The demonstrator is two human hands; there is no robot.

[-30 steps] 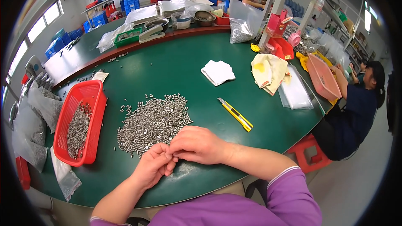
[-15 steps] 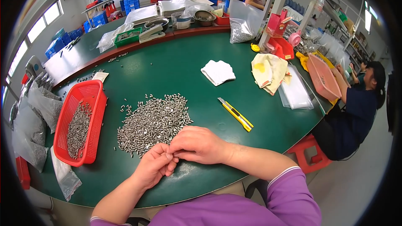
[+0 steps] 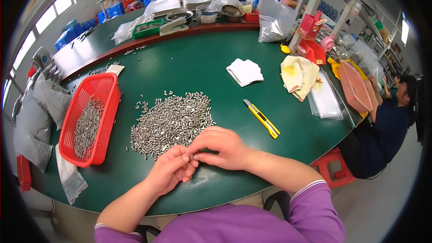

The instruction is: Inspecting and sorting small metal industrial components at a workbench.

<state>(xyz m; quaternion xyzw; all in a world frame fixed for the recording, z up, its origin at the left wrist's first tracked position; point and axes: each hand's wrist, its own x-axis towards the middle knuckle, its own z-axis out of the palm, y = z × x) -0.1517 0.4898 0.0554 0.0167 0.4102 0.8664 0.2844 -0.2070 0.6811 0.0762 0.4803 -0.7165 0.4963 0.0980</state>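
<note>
**Pile of metal pieces (image 3: 173,121) on a green desk (image 3: 211,69), with the left hand (image 3: 173,168) and right hand (image 3: 228,149) at its near edge**

The pile, made up of many small, silvery, rod-like pieces, lies loose on the desk in front of the person, with a few strays along its left side. The two hands meet at its near right edge, fingertips touching. The grip of each is closed in a pinch, thumb against fingers; whether a piece sits between the tips is too small to tell.

Left of the pile stands a red basket (image 3: 111,128), tilted in view, with more of the same kind of pieces (image 3: 89,123) inside. Beyond it, filled plastic bags (image 3: 33,130) line the left side, and a flatter bag (image 3: 70,179) lies near the basket's lower end.

To the right of the pile rests a yellow cutter (image 3: 262,119), its tip pointing away and leftward. Farther out lie a folded white cloth (image 3: 245,72), a cream cloth (image 3: 298,78) and flat clear bags (image 3: 327,101).

At the far right, a co-worker (image 3: 389,119) in a dark shirt sits beside a pink basket (image 3: 353,84). A green tray (image 3: 146,33) and a metal bowl (image 3: 231,14) stand along the far side.
</note>
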